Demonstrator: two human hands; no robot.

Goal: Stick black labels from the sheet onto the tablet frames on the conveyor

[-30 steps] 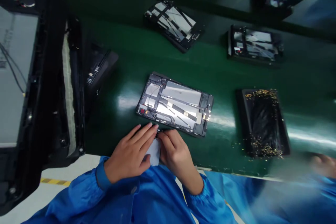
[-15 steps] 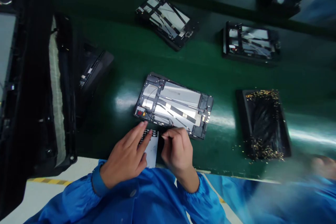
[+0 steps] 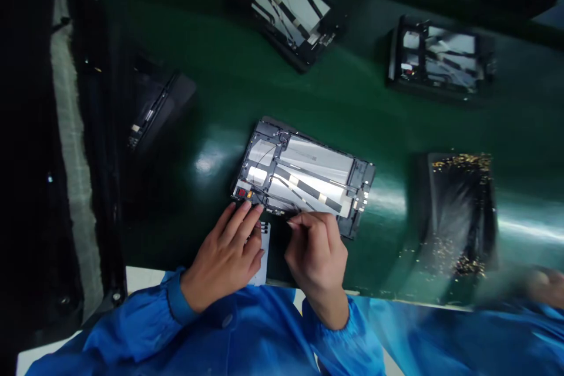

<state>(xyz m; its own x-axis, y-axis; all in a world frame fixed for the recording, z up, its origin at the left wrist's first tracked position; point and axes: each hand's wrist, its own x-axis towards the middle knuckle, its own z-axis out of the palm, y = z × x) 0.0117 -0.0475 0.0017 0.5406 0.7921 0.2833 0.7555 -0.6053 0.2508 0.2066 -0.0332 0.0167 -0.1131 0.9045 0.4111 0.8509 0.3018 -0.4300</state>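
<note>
An opened tablet housing (image 3: 304,179) lies on the green belt, showing silver foil panels, black tape strips and thin wires. My left hand (image 3: 224,255) rests just below its near edge, fingertips almost at the corner, and it appears to grip a white card (image 3: 263,252) with short black strips at its top. My right hand (image 3: 315,247) sits further right against the same edge. Its thumb and forefinger pinch close together, and anything between them is too small to tell.
A green conveyor belt (image 3: 198,88) carries more opened tablets (image 3: 282,9) (image 3: 440,56) and a dark tablet (image 3: 158,106). A black tray (image 3: 458,217) holds gold specks. Black equipment (image 3: 88,129) stands at left. A co-worker's blurred hand (image 3: 540,285) shows at right.
My right hand has moved away from the card, rightward along the tablet's near edge. The view has shifted, and the card now sits more under my left hand.
</note>
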